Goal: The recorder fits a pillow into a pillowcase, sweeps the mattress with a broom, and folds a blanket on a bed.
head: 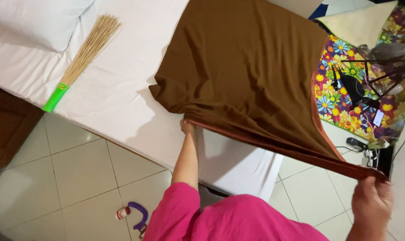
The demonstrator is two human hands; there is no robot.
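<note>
A large brown cloth (247,71) is stretched above a bed covered with a white sheet (117,89). My left hand (187,127) grips one corner of the cloth's near edge, low over the bed. My right hand (371,203) grips the other corner, off the bed's end at the lower right. The near edge runs taut between both hands, and the far part of the cloth droops onto the sheet. I wear a pink top (220,218).
A stick broom with a green handle (79,58) lies on the sheet near a white pillow (33,20). A flowered mat (345,89) with a dark stand and cables lies right of the bed. A small purple object (137,216) sits on the tiled floor.
</note>
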